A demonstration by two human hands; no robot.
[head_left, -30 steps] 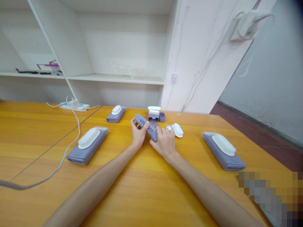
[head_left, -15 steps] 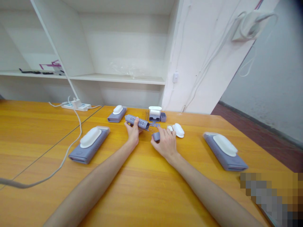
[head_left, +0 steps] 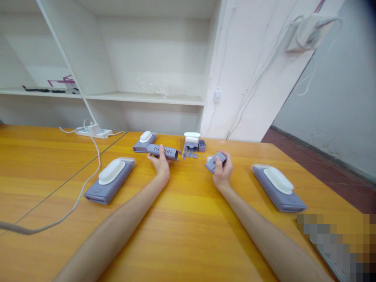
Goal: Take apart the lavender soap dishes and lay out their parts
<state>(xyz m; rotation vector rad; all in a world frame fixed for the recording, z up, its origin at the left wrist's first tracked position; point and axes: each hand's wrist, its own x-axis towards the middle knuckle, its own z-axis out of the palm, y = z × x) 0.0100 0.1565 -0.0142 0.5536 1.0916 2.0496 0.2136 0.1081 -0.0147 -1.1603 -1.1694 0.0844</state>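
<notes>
Your left hand (head_left: 161, 167): gripping one perforated shell (head_left: 154, 149), over the far part of the table (head_left: 176, 235); long axis left to right, dipping slightly rightward, open end pointing right. Your right hand (head_left: 225, 173): closed on one smaller grey piece (head_left: 210, 166), well apart from the shell, tilted, long axis rising rightward. Beyond, between your hands: one white-topped holder (head_left: 192, 140); one small box (head_left: 202, 146) just beside it. Around: three white-capped units (head_left: 110, 179), two left, one right. Far left: one power strip (head_left: 100, 133).
</notes>
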